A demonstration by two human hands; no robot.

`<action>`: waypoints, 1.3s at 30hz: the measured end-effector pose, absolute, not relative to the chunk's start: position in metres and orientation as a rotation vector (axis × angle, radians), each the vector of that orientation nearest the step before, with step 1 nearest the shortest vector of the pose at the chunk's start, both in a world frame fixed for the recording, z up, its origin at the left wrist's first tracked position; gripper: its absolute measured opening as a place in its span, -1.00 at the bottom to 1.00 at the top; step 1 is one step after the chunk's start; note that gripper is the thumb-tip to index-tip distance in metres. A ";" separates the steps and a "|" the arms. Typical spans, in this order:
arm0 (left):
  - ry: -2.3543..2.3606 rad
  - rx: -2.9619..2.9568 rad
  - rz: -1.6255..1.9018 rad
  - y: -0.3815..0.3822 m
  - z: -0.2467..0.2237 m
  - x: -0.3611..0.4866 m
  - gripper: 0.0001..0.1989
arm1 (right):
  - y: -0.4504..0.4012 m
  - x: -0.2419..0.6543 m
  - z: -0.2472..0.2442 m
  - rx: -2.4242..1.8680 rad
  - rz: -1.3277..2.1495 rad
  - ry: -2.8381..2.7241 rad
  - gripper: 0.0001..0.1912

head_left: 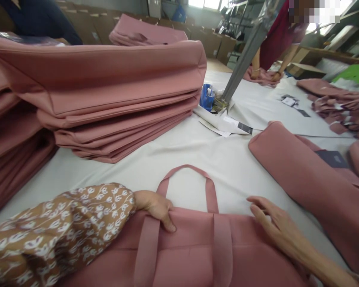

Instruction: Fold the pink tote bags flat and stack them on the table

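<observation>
A pink bag lies at the bottom centre, one handle loop stretched out beyond its top edge and two straps running down its front. My left hand grips the bag's top edge near the left strap, thumb on the front and the other fingers hidden behind it. Over the right end of the top edge is my right hand, fingers apart and holding nothing. A patterned brown sleeve covers my left arm.
Stacked pink bags rise at the left. Another pink bag lies at the right. A metal post stands beside a blue container and tags. Two people work across the pale table.
</observation>
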State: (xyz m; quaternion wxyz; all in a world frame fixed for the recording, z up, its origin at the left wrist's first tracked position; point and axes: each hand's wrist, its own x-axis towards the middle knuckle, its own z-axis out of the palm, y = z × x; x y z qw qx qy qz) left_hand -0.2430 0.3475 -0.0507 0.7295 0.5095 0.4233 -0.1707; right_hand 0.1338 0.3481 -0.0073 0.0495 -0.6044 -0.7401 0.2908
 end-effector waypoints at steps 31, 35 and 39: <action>1.538 1.734 -0.135 0.306 -0.036 -0.300 -0.12 | 0.448 0.002 -0.033 -1.198 0.490 -2.786 -0.64; 1.569 1.778 -0.071 0.290 0.000 -0.294 -0.18 | 0.468 -0.048 -0.036 -1.083 0.544 -3.039 -0.73; 1.718 1.685 -0.016 0.252 0.050 -0.285 -0.29 | 0.446 -0.071 -0.033 -0.871 0.769 -3.177 -0.79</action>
